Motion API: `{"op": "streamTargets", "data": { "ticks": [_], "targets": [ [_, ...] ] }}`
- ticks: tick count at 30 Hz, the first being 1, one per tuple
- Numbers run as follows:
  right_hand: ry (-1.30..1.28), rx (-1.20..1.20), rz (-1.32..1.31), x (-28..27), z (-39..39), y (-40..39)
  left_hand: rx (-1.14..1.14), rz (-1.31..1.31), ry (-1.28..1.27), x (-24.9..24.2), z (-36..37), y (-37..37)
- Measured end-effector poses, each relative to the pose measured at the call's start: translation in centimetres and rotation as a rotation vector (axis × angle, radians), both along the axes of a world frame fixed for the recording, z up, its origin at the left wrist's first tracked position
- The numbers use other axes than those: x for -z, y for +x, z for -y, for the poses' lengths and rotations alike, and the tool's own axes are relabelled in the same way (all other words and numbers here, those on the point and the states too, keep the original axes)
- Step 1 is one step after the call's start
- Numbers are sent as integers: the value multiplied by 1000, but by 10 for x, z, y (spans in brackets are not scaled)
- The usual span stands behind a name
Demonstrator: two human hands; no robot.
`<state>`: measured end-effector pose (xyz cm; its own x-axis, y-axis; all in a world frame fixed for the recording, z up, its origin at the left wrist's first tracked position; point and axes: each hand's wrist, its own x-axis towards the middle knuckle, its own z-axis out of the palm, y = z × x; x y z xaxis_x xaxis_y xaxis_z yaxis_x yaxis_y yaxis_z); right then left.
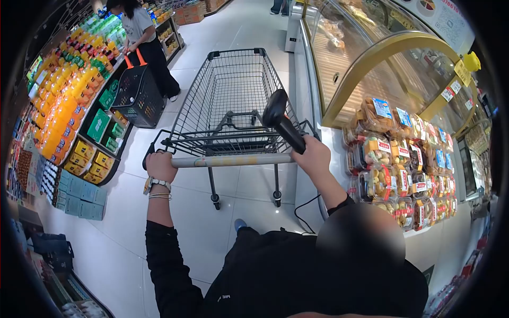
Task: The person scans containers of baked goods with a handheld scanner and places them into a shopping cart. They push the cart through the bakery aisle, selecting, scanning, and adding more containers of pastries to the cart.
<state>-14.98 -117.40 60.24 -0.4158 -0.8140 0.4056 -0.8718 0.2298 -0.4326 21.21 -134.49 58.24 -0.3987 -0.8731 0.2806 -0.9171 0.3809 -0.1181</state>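
Note:
In the head view, my left hand [161,167], with a watch and thin bands at the wrist, is closed round the left end of the shopping cart's grey handle [228,161]. My right hand [315,156] grips a black handheld barcode scanner [283,119] by its lower grip. The scanner's head points up and forward, above the right side of the cart. That hand is at the handle's right end; whether it also holds the bar is hidden. Ahead stands the black wire shopping cart [236,52]. A black cable [305,216] hangs below my right forearm.
At right, clear boxes of pastries [382,180] are stacked before a gold-framed glass display case [366,69]. To the left are shelves of orange drink bottles [63,119]. Near them a person [140,37] stands by a dark basket with orange handles [140,93].

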Motion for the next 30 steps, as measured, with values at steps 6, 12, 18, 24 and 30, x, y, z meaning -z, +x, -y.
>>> {"op": "streamTargets", "data": {
  "ticks": [6,12,18,24,30],
  "targets": [
    [-6,139,32,-3,113,-34,87,263,306,-16,144,-58],
    [-72,208,-57,10,215,-99,205,145,428,-19,262,-129],
    [-113,268,-65,22,314,-176,240,203,382,-23,361,-213],
    [-57,306,-46,29,407,-253,279,195,369,-11,464,-294],
    [-37,349,-39,37,488,-330,314,205,396,-2,551,-378]
  ]
}}
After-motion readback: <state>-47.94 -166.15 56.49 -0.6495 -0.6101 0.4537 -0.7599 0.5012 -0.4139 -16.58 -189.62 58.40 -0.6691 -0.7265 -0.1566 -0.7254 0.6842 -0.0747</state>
